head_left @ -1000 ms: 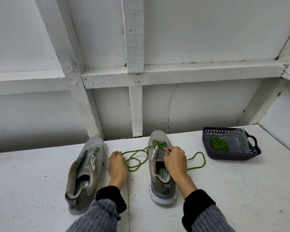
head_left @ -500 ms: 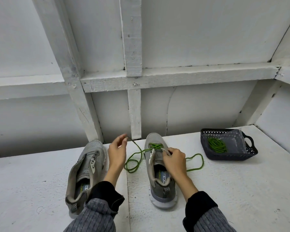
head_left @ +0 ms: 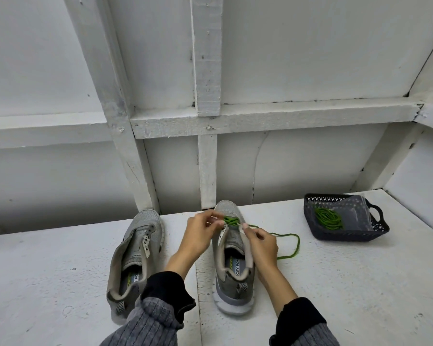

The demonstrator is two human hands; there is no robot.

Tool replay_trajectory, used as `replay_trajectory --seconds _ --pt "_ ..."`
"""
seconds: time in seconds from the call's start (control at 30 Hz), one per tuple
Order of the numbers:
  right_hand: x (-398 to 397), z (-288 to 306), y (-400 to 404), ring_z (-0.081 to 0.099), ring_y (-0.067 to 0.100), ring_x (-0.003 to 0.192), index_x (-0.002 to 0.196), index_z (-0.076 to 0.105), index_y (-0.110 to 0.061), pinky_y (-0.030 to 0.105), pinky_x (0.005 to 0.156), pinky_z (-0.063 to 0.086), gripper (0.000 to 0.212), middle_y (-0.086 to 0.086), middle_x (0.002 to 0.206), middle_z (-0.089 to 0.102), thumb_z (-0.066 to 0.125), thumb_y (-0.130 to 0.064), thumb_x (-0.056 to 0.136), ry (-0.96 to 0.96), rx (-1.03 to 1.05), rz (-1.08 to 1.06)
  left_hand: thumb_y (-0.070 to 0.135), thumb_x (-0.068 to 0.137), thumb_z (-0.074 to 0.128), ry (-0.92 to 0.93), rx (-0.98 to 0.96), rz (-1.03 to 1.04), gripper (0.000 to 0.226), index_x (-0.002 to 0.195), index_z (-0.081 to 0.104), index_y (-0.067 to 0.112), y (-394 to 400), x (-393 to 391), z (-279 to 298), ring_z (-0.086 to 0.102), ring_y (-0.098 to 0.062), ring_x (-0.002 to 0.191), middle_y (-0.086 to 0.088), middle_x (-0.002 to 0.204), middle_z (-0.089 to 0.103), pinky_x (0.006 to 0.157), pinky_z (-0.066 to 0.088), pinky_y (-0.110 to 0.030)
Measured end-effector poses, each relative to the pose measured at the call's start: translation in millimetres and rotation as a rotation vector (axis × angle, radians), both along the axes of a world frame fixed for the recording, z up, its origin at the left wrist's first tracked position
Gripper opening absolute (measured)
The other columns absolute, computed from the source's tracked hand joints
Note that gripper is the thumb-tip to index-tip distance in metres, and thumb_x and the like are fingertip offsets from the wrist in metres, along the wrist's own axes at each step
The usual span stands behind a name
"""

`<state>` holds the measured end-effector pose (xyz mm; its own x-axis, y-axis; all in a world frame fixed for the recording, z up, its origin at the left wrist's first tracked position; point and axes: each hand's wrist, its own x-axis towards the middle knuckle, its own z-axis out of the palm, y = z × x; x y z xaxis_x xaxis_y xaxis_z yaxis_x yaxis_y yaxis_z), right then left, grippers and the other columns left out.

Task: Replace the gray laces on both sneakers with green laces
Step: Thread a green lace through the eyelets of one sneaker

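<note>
Head view, step in hand: threading the green lace (head_left: 231, 221) through the eyelets of the right-hand sneaker (head_left: 234, 260); only the toe-end rows carry green crossings.
Left hand (head_left: 198, 236): raised over the toe end, fingers curled with the tips pinched at the lace by the crossings; the exact strand under the fingertips is too small to make out.
Right hand (head_left: 261, 243): just across the tongue from the left hand, fingers curled and pinching the other run of the lace at the eyelet strip.
Loose tail: it loops out on the surface (head_left: 60, 270) beyond the right hand, toward the basket (head_left: 375, 231).
Doing it well, as a judgement: draw both ends even, keep each crossing flat and snug before moving to the next eyelet pair, and steady the eyelet strip while feeding the tip.
Other sneaker (head_left: 135, 258): beside the left forearm, no lace in its eyelets.
Spare green lace (head_left: 328, 218): coiled in the basket, well apart from the right hand.
Writing: the insole shows "ORY FOA", partly hidden; the other sneaker's insole print is unreadable.
</note>
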<state>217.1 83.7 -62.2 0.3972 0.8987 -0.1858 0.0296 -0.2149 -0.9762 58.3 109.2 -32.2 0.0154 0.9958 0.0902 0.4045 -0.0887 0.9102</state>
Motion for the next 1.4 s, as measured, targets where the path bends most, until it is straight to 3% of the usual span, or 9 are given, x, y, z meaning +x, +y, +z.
replay_trajectory --seconds 0.13,0.3,0.57,0.83,1.03,1.17,1.23,1.3,1.4 --pt "5 -5 -1 0.066 0.023 0.082 0.071 0.077 -0.013 0.039 0.084 0.053 0.023 0.012 0.086 0.074 0.072 -0.032 0.084 0.305 -0.044 -0.011 0.022 0.084 0.073 0.163 -0.005 -0.008 0.003 0.082 0.075 0.023 4 16 -1 0.065 -0.004 0.075 0.007 0.077 0.072 0.07 0.047 -0.017" --pt "8 -3 -2 0.067 0.022 0.083 0.08 0.076 -0.011 0.033 0.081 0.054 0.016 0.01 0.083 0.074 0.069 -0.024 0.087 0.432 -0.017 -0.016 0.018 0.086 0.069 0.278 -0.057 -0.039 0.011 0.093 0.078 0.016 11 30 4 0.065 -0.011 0.085 0.0 0.089 0.074 0.074 0.044 -0.017" --pt "5 -11 1 0.069 0.027 0.089 0.082 0.077 -0.007 0.044 0.09 0.054 0.026 0.017 0.088 0.074 0.072 -0.032 0.084 0.42 -0.004 0.045 0.024 0.082 0.073 0.407 -0.018 -0.068 0.007 0.087 0.078 0.024 10 29 -3 0.066 -0.012 0.082 0.002 0.084 0.074 0.077 0.052 -0.028" --pt "5 -16 4 0.062 0.023 0.082 0.079 0.076 -0.004 0.047 0.089 0.052 0.038 0.02 0.086 0.07 0.074 -0.043 0.077 0.408 0.009 0.086 0.034 0.082 0.073 0.379 0.024 -0.036 0.008 0.088 0.077 0.03 7 30 -9 0.067 -0.01 0.08 0.007 0.083 0.074 0.074 0.055 -0.032" --pt "8 -16 3 0.059 0.019 0.074 0.08 0.069 0.006 0.032 0.072 0.051 0.059 0.014 0.076 0.063 0.07 -0.052 0.075 0.359 0.023 0.079 0.035 0.084 0.071 0.405 0.038 -0.02 0.012 0.092 0.077 0.028 3 38 -8 0.067 -0.009 0.082 0.006 0.085 0.074 0.07 0.052 -0.027" --pt "9 -16 9 0.07 0.021 0.085 0.089 0.075 -0.008 0.035 0.081 0.056 0.047 0.011 0.088 0.074 0.053 -0.049 0.093 0.354 -0.037 0.085 0.033 0.082 0.074 0.355 0.017 -0.029 0.006 0.086 0.077 0.029 4 37 -10 0.066 -0.006 0.077 0.008 0.079 0.074 0.069 0.052 -0.027" --pt "9 -17 10 0.069 0.022 0.093 0.095 0.074 -0.012 0.034 0.085 0.055 0.034 0.008 0.093 0.074 0.052 -0.038 0.096 0.334 -0.018 0.125 0.029 0.081 0.075 0.295 0.005 -0.026 0.002 0.08 0.073 0.029 4 35 -13 0.066 -0.003 0.074 0.01 0.076 0.072 0.068 0.053 -0.025" --pt "9 -17 10 0.067 0.02 0.097 0.099 0.071 -0.012 0.029 0.085 0.054 0.019 0.006 0.097 0.073 0.056 -0.022 0.096 0.297 0.021 0.163 0.02 0.081 0.076 0.215 0.005 -0.034 0.015 0.077 0.064 0.029 5 33 -17 0.066 0.001 0.071 0.011 0.074 0.071 0.068 0.053 -0.023" --pt "9 -13 10 0.067 0.018 0.094 0.103 0.069 -0.008 0.026 0.081 0.055 0.015 0.009 0.099 0.073 0.058 -0.014 0.094 0.273 0.048 0.207 0.006 0.085 0.068 0.156 0.034 -0.062 0.025 0.078 0.058 0.027 5 30 -21 0.067 0.002 0.073 0.009 0.076 0.071 0.071 0.053 -0.021"
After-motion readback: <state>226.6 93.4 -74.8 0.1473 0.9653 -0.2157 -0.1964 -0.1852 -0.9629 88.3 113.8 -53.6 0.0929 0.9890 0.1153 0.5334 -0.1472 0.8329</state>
